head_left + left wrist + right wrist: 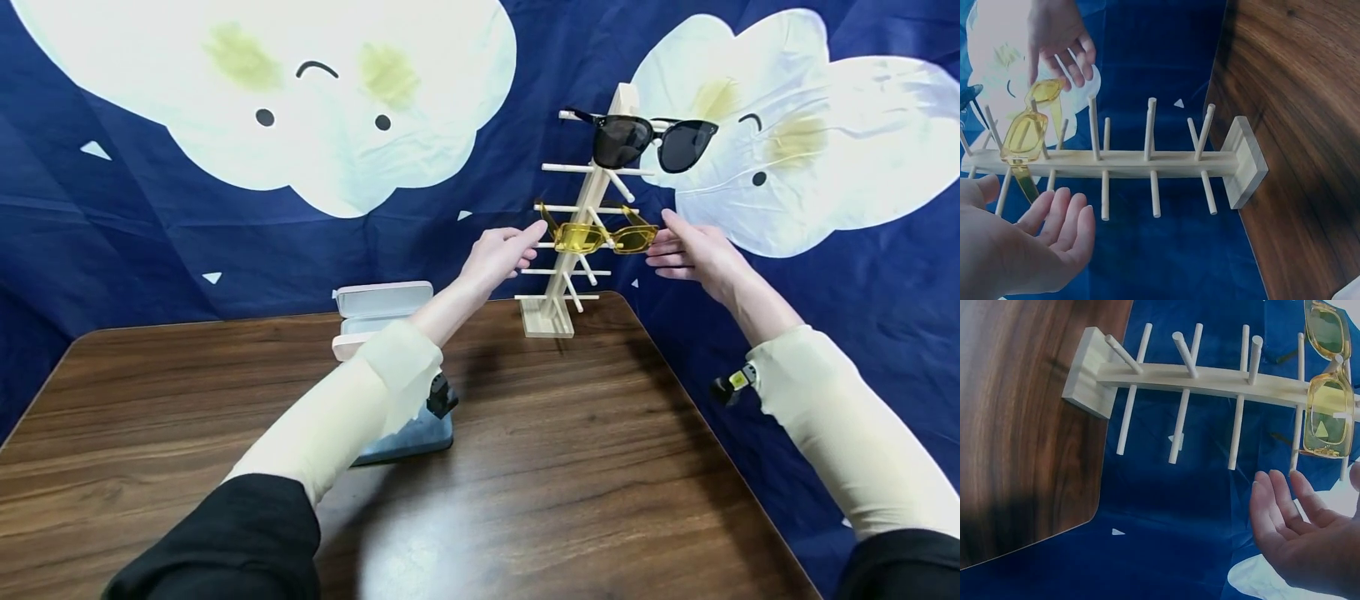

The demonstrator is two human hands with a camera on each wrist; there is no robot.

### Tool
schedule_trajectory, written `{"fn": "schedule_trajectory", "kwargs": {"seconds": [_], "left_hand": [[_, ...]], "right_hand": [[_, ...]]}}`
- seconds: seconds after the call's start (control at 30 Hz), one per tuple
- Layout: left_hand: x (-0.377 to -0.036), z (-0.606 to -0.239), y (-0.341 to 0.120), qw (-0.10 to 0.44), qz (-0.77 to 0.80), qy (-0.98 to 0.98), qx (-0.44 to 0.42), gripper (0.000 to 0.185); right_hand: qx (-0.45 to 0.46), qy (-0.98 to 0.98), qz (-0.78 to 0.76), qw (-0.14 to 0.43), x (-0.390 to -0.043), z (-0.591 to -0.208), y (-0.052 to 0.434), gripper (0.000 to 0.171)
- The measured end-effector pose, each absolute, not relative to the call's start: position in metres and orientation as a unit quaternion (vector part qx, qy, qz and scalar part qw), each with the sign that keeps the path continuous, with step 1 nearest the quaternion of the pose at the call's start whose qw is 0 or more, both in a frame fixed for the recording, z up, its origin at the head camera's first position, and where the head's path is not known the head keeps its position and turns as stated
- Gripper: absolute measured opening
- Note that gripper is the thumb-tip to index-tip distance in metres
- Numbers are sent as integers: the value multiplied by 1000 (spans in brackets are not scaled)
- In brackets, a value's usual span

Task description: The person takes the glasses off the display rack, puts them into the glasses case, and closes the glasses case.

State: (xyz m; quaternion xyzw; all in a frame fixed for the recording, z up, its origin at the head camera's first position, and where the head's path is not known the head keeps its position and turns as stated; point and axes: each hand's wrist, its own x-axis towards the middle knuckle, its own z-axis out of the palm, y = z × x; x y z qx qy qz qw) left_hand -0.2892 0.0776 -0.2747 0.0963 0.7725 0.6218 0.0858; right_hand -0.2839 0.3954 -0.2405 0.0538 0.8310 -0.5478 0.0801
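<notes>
A pair of yellow-framed sunglasses (606, 239) sits across the pegs of a wooden display rack (581, 225), lenses toward me. My left hand (501, 254) is at the left end of the frame, thumb tip close to the hinge. In the left wrist view its fingers (1063, 219) are loosely bent, with nothing between them and the thumb. On the other side, my right hand (693, 254) has its thumb beside the right lens. Relaxed fingers (1279, 500) show below the yellow frame in the right wrist view. Black sunglasses (652, 143) hang on the rack's top pegs.
The rack's base (547, 318) stands at the back right of the wooden table (562, 467), near its edge. An open pale pink glasses case (384, 298) lies behind my left forearm, and a blue case (416, 437) lies partly hidden under it. A blue cloud-patterned cloth (480, 150) hangs behind.
</notes>
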Motion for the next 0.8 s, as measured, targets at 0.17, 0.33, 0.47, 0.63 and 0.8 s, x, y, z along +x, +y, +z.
{"fn": "schedule_trajectory", "kwargs": {"seconds": [0.17,0.33,0.47,0.63,0.8], "left_hand": [[-293,-274,82,114,655,742,85,57],[-296,-272,91,127,678,720,74,58],[-295,-271,98,123,685,714,67,57],[-295,-273,104,112,693,709,60,51],[-297,-274,106,109,692,711,53,45]], "right_hand": [[56,834,-536,114,-289,-237,394,69],[58,828,-541,138,-292,-235,395,62],[66,818,-552,150,-294,-236,396,58],[67,805,-569,156,-297,-237,395,46],[62,786,-594,159,-298,-235,391,30]]}}
